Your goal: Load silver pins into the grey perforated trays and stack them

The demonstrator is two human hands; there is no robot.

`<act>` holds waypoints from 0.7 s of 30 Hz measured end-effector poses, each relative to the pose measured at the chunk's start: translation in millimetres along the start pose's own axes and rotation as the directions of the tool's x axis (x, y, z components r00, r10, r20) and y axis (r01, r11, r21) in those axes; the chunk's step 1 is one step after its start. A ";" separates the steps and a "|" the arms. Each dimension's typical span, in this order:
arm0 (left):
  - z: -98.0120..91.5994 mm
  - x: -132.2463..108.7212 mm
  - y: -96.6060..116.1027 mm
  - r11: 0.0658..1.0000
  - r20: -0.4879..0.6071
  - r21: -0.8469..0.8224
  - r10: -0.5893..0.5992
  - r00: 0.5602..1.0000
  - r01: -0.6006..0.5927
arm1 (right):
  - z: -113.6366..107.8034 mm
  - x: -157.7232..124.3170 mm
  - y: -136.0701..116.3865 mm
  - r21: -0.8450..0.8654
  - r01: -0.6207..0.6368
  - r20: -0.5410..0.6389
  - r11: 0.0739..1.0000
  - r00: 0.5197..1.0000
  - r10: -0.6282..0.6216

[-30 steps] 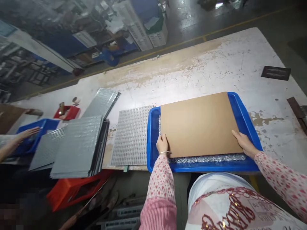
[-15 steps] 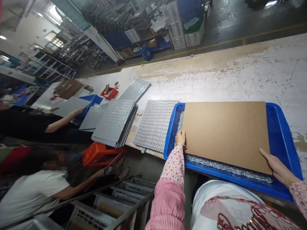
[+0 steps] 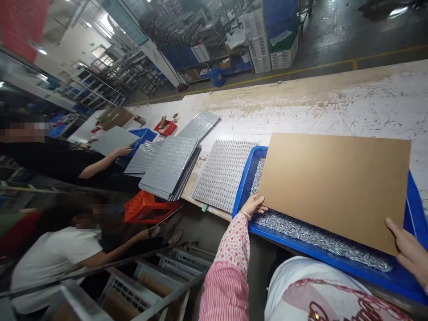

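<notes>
Right hand [image 3: 408, 252] pinches the edge of a cardboard sheet [image 3: 334, 191], tilted above a blue tray [image 3: 249, 171] of metal pieces [image 3: 317, 238]. Open left hand [image 3: 253, 206] lies just beside its corner.

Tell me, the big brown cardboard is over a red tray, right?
Not quite: the tray under the big brown cardboard is blue, not red, as the head view shows.

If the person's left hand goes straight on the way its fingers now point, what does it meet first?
Probably the cardboard sheet: the left hand points at its near edge, just beyond the fingertips. Depth is unclear, so the hand might pass under that edge.
</notes>
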State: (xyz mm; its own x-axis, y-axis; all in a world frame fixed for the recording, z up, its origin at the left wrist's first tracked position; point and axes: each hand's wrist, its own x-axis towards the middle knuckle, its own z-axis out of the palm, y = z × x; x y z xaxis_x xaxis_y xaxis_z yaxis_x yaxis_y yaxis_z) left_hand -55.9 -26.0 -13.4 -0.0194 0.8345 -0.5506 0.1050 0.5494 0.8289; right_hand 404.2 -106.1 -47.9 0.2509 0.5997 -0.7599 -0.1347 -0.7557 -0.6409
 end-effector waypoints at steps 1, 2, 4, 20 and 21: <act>1.1 -4.0 -2.4 1.000 -0.008 -0.031 0.000 1.000 0.000 | 1.0 -2.8 -3.6 0.039 -0.017 -0.035 0.999 0.999 0.019; 2.7 -6.7 -4.6 0.998 -0.028 -0.062 0.009 1.000 -0.010 | 2.5 -3.6 -5.4 0.089 -0.008 -0.057 0.996 0.998 0.014; 5.9 -8.1 -8.9 0.993 -0.078 -0.111 0.025 0.997 -0.034 | 6.4 1.0 -3.4 0.209 0.035 -0.063 0.977 0.998 -0.022; -2.5 -11.7 8.7 0.942 -0.261 -0.317 0.025 0.965 -0.110 | 1.4 8.1 -46.3 -0.067 0.721 -0.155 0.689 0.675 -0.721; -5.6 -16.1 16.3 0.912 -0.242 -0.384 0.048 0.969 -0.141 | -2.8 6.4 -59.7 -0.145 0.811 -0.105 0.566 0.557 -0.824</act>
State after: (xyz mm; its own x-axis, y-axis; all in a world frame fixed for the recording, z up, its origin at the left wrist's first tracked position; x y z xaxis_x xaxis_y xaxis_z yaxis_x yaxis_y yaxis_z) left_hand -59.4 -30.2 9.6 -0.2544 0.8452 -0.4701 -0.2834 0.3996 0.8718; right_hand 416.5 -57.8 -14.2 0.3511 0.9290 0.1165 0.2661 0.0203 -0.9637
